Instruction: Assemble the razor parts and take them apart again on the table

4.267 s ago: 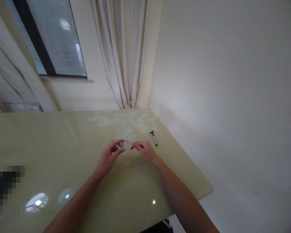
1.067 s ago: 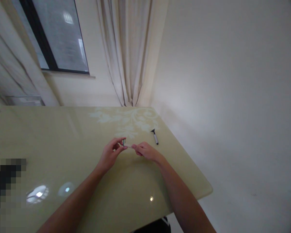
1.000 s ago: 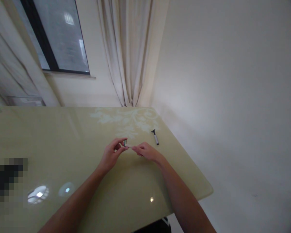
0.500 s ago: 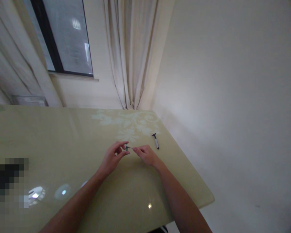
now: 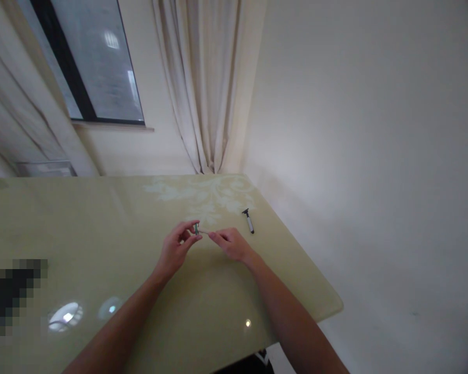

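Between the thumb and fingertips of my left hand [image 5: 175,247] is a small green piece [image 5: 197,229], held upright just above the table; its exact kind is too small to make out. My right hand [image 5: 232,244] pinches a thin pale stick [image 5: 204,232]. The stick's far end meets the middle of the green piece, though whether it is joined to it or only touching, I cannot tell. Right of my right hand, a razor [image 5: 249,222] with a black head and a grey-and-black handle lies on the glossy table [image 5: 218,306].
White wall [image 5: 354,156] borders the table's right edge. Pale curtains [image 5: 203,88] and a dark-framed window [image 5: 97,62] are behind it. A blurred-out dark patch [image 5: 11,296] covers the left side, and lamp reflections show on the tabletop.
Both hands have shifted slightly left with the green piece and the stick. More of the stick shows between them now. The camera view has tilted a little; the razor still lies in place.
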The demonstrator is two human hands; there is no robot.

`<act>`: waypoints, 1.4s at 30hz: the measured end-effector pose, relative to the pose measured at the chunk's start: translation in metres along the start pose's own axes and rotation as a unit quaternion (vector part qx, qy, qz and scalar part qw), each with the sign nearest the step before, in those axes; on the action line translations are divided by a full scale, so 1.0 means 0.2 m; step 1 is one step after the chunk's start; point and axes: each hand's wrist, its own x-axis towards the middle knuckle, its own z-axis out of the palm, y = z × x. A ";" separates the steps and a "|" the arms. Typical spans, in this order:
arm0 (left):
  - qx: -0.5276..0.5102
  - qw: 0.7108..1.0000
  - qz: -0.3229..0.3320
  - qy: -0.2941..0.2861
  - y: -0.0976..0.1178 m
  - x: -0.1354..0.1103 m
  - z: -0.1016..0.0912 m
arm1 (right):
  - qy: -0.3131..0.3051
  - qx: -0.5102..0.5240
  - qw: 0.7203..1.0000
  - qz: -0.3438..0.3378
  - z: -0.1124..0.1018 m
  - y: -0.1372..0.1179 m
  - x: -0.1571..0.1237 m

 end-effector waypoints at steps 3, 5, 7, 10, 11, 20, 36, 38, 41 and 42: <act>-0.001 1.000 0.011 0.006 0.00 0.00 0.00 | -0.001 0.006 1.000 -0.008 0.01 -0.01 0.00; 0.003 1.000 0.013 0.007 0.00 0.00 0.00 | 0.020 -0.011 1.000 0.003 0.02 0.00 0.00; 0.008 1.000 0.011 0.002 0.00 0.00 0.00 | 0.036 -0.016 0.999 0.010 0.01 0.00 0.00; 0.011 1.000 0.012 -0.004 0.00 0.00 0.00 | 0.026 0.007 1.000 -0.003 0.01 0.00 0.00; 0.012 1.000 0.013 -0.003 0.00 0.00 0.00 | 0.020 0.010 1.000 -0.009 0.02 -0.01 0.00; 0.005 1.000 0.015 -0.003 0.01 0.01 0.00 | 0.046 -0.019 0.999 0.016 0.02 -0.01 0.00; 0.007 1.000 0.006 -0.007 0.00 0.00 0.01 | 0.079 -0.051 0.995 0.044 0.02 0.00 0.01; 0.010 1.000 0.000 -0.010 -0.01 0.00 0.01 | 0.071 -0.039 0.996 0.034 0.02 0.01 0.01; 0.017 1.000 -0.007 -0.013 -0.01 0.00 0.01 | 0.057 -0.034 0.998 0.019 0.02 0.01 0.01; 0.017 1.000 -0.008 -0.012 -0.01 0.00 0.01 | 0.060 -0.038 0.997 0.020 0.03 0.01 0.01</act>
